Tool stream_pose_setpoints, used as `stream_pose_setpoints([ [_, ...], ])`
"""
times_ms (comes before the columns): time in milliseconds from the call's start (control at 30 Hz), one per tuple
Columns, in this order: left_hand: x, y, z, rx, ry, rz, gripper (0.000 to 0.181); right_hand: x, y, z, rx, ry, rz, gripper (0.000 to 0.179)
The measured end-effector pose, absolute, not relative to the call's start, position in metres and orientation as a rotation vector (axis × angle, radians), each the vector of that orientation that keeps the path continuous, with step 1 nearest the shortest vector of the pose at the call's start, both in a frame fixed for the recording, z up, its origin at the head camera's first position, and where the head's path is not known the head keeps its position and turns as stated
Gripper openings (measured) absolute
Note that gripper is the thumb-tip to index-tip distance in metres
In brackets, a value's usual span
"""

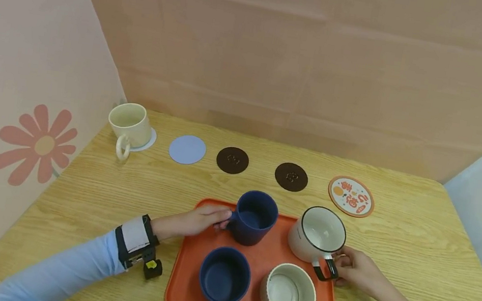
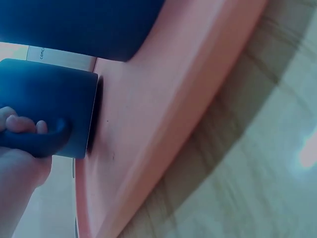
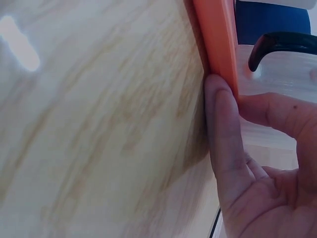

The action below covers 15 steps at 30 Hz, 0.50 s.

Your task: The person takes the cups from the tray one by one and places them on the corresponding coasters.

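My left hand [image 1: 194, 221] holds the handle of a dark blue mug [image 1: 250, 230] at the back left of an orange tray [image 1: 260, 258]. In the left wrist view, fingers curl round that handle; a dark shadow lies along the mug's base, and I cannot tell whether it is lifted. At the tray's right side my right hand [image 1: 360, 271] pinches the rim between thumb and fingers, as the right wrist view shows. Close to it stands a white mug [image 1: 302, 241] with black rim and handle. Nearer me on the tray are another blue mug [image 1: 225, 277] and a cream mug [image 1: 284, 300].
Along the back of the wooden table [image 1: 162, 185] lie a lilac coaster [image 1: 187, 149], two dark brown coasters [image 1: 232, 160] and a patterned round coaster [image 1: 351, 196]. A pale mug [image 1: 130, 127] stands on a white coaster at far left. Paper-like walls enclose the table.
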<state>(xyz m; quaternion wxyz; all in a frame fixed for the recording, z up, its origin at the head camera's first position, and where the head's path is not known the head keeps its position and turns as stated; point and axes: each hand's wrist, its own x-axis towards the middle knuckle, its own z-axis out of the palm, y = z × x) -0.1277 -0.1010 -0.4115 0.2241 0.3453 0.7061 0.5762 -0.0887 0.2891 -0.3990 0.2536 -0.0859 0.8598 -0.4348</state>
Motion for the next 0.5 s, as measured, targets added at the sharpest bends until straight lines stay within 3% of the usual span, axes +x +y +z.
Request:
stream_pose_setpoints([
  [500,-0.1263,-0.0994,-0.4067,0.92,2.021,1.631,0.037,-0.0888,0.2903,-0.4007,-0.259,2.323,-1.204,0.031],
])
